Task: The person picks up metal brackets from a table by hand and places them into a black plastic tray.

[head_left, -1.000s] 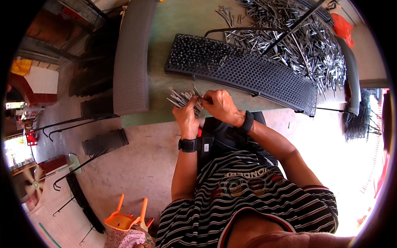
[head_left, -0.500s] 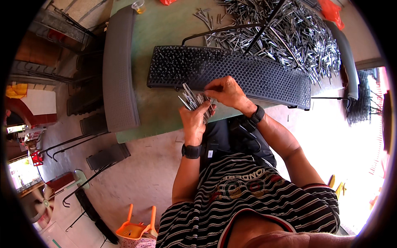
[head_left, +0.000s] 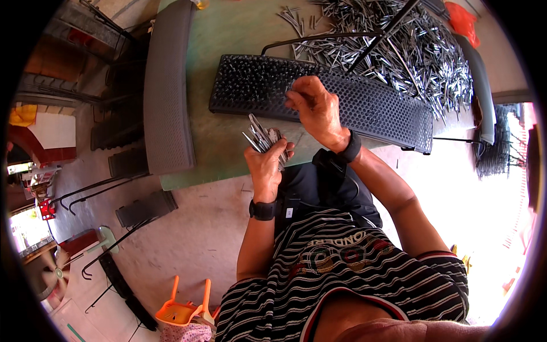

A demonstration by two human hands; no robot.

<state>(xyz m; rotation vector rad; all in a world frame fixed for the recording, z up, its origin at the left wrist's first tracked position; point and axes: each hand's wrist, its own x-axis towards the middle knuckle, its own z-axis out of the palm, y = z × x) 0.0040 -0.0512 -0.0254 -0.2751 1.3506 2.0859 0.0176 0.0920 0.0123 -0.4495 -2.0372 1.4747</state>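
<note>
My left hand (head_left: 266, 170) is closed round a bundle of thin silvery metal rods (head_left: 261, 134), their ends fanning out above the thumb. It hovers just off the table's near edge. My right hand (head_left: 320, 114) is over the long black perforated rack (head_left: 373, 105), thumb and fingers pinched together; whatever is between the fingertips is too small to make out. Rods stand packed in the holes of the rack's left part (head_left: 250, 77). Toward its right end the holes look bare.
A large loose heap of metal rods (head_left: 421, 57) covers the table's far right. A grey perforated panel (head_left: 168, 91) lies along the left of the green tabletop (head_left: 211, 137). Black bent bars (head_left: 319, 39) rise behind the rack. An orange stool (head_left: 178, 310) stands on the floor behind.
My right hand has moved from beside the bundle up and forward over the rack. My left hand keeps its grip on the rods, nearly in place. The view has shifted slightly.
</note>
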